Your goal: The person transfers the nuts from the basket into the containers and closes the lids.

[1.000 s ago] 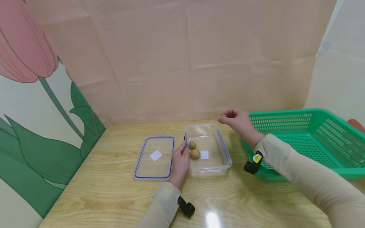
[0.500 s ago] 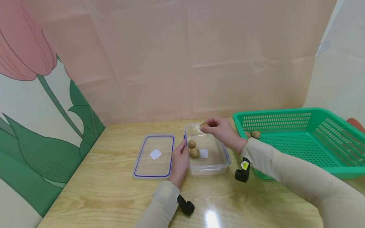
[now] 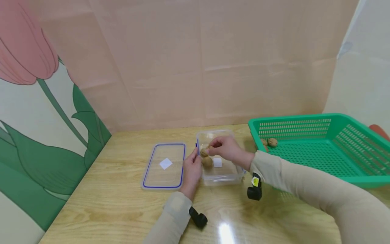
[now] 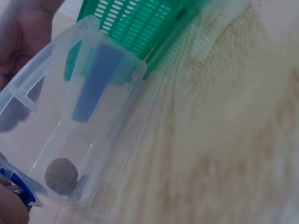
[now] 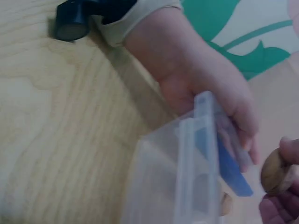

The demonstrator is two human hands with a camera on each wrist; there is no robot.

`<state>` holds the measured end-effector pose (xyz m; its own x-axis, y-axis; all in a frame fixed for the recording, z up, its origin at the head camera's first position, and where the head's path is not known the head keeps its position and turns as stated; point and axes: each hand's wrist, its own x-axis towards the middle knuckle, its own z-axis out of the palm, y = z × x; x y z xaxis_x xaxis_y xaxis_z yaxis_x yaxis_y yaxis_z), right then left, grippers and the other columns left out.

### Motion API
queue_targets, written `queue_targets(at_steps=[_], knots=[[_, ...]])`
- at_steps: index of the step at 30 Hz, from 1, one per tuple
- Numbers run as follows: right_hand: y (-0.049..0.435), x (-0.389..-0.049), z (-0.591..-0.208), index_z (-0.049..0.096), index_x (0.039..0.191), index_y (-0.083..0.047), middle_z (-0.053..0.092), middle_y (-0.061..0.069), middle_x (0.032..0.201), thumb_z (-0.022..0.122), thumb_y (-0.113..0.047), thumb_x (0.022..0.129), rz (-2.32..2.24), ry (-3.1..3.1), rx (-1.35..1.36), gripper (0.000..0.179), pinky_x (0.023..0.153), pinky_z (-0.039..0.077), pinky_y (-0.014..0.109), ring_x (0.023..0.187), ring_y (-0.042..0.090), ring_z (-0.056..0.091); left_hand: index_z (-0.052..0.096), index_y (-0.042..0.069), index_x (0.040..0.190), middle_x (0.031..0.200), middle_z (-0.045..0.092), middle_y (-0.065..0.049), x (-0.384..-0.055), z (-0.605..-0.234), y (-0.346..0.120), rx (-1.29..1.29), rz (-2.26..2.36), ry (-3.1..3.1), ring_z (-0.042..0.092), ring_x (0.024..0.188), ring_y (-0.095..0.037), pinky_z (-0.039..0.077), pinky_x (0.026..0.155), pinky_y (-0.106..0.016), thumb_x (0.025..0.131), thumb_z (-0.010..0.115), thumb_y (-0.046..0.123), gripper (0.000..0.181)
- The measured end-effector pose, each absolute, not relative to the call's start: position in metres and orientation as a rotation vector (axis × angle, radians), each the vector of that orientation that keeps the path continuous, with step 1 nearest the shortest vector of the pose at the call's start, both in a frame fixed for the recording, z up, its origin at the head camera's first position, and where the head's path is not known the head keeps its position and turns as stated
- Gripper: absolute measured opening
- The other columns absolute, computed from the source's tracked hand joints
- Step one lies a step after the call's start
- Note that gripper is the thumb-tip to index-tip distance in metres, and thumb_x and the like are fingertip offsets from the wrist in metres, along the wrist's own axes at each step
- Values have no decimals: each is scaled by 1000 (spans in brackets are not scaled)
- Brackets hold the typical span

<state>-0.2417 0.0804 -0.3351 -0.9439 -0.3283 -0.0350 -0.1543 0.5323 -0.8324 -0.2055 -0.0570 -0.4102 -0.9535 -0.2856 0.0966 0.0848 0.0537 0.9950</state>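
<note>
My right hand (image 3: 228,149) pinches a walnut (image 5: 274,173) between thumb and fingers, low over the left part of a clear plastic container (image 3: 223,177). Inside, against the container's left wall, lie a walnut (image 3: 204,153) and a second brown round nut (image 3: 207,163); one nut (image 4: 61,176) shows through the wall in the left wrist view. With my left hand (image 3: 192,169) I hold the container's left side by the rim, near a blue-edged flap (image 5: 231,168). The right hand partly hides the container's inside in the head view.
Left of the container a clear lid (image 3: 166,176) with a blue seal lies flat on the wooden table (image 3: 122,203). A green basket (image 3: 292,118) stands to the right, with several walnuts (image 3: 272,142) at its left end. A papered wall rises behind.
From beside the green basket, my right hand has carried the walnut left and down to the container's left part. The left hand stays at the container's rim.
</note>
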Motion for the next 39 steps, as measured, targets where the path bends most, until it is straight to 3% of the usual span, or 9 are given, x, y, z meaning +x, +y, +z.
queue_targets(at_steps=[18,31,39], knots=[[65,-228,-367,63,83,-1,62,1,77,73,-7,72,-1269,2440,-388,16,65,44,22,74,14,53,48,6,132,139,45,-9,-205,-410,-56,233,-1978,-2069,38,129,-20,38,104,-33,89,47,4,44],[60,-229,-371,68,88,-2,66,1,79,76,-3,70,-1131,2516,-327,19,68,47,22,74,12,55,50,3,130,136,48,-11,-204,-408,-57,223,-1949,-2061,39,129,-22,36,105,-35,87,47,3,44],[61,-229,-368,70,92,-5,68,1,84,79,-6,68,-1098,2560,-293,26,76,50,28,79,14,57,50,3,130,135,48,-12,-204,-408,-55,214,-1953,-2048,40,129,-24,36,105,-34,86,47,3,44]])
